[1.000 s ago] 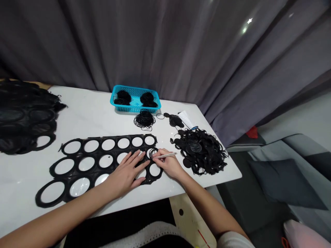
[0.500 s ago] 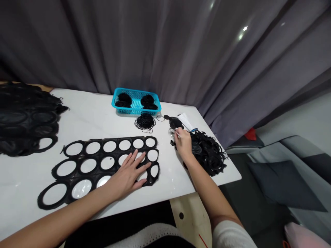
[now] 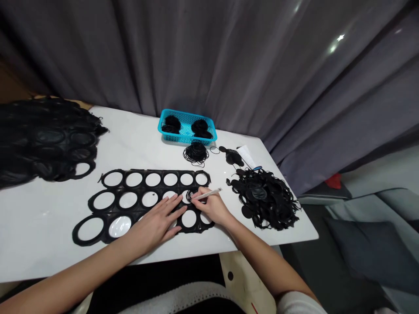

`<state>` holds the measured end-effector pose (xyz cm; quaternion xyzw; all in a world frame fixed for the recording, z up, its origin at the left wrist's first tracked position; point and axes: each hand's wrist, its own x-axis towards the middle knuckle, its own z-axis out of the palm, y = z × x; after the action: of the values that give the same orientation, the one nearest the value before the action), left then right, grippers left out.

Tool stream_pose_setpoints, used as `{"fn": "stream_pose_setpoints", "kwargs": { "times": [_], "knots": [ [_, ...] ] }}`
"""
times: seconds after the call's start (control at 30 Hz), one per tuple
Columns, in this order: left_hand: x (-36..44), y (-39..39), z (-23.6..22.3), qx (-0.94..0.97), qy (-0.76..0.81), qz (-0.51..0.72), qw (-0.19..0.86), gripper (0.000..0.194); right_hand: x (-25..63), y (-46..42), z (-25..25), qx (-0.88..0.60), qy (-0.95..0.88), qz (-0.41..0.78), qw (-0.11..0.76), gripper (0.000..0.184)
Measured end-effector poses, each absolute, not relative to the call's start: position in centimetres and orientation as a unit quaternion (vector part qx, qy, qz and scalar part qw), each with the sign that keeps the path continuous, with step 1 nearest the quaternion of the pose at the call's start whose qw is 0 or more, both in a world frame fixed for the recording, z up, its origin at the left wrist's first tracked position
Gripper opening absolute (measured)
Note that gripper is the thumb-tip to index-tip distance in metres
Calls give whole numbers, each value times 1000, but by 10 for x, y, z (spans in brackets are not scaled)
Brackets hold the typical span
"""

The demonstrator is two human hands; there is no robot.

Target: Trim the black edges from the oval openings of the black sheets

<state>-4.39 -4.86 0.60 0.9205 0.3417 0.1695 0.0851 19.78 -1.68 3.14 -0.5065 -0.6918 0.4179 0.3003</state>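
On the white table (image 3: 137, 146), a black sheet (image 3: 139, 189) with three rows of round openings lies flat along the near edge. The person's left hand (image 3: 159, 222) is open over it, palm down and fingers slightly spread, covering a few openings in the two nearer rows. The right hand (image 3: 211, 205) is closed around a slim white tool (image 3: 211, 193), gripping it like a pen, its back end slanting up toward the table's right end. The fingertips are at an opening in the middle row, toward the sheet's right end, where fine black loops (image 3: 189, 195) gather beside them. A small dark scrap (image 3: 153, 194) sits inside another opening of that row.

By the far edge stands a blue basket (image 3: 178, 138) with dark bundles (image 3: 202, 127) of thin loops in two groups, one toward each end. Just in front of it is a loose black coil (image 3: 195, 152); I can't tell whether they touch. A single thin ring (image 3: 214, 150) lies to the right of the coil, then some black discs (image 3: 233, 157), then a white strip (image 3: 247, 157) with a blue-rimmed object (image 3: 257, 168) at its nearer end. A tangled heap (image 3: 266, 194) of black strips and discs spreads by the right edge. Over on the left side, a thick dark pile (image 3: 49, 139) of similar holed sheets reaches toward the far edge. Behind the table hangs a grey curtain (image 3: 183, 56), and past the right end is a sofa (image 3: 360, 209) with a dark cushion (image 3: 376, 253).
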Motion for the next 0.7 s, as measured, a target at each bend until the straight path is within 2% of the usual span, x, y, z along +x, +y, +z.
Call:
{"fn": "stream_pose_setpoints", "kwargs": {
  "times": [0.37,0.53,0.7],
  "knots": [
    [-44,-49,-1,915,346,184,99,55,195,-22,30,-476,-737,377,296,8],
    [-44,-49,-3,913,351,182,98,55,196,-24,26,-445,-773,336,303,15],
    [-44,-49,-6,909,353,199,99,55,197,-22,27,-456,-757,360,299,10]
  ]
}}
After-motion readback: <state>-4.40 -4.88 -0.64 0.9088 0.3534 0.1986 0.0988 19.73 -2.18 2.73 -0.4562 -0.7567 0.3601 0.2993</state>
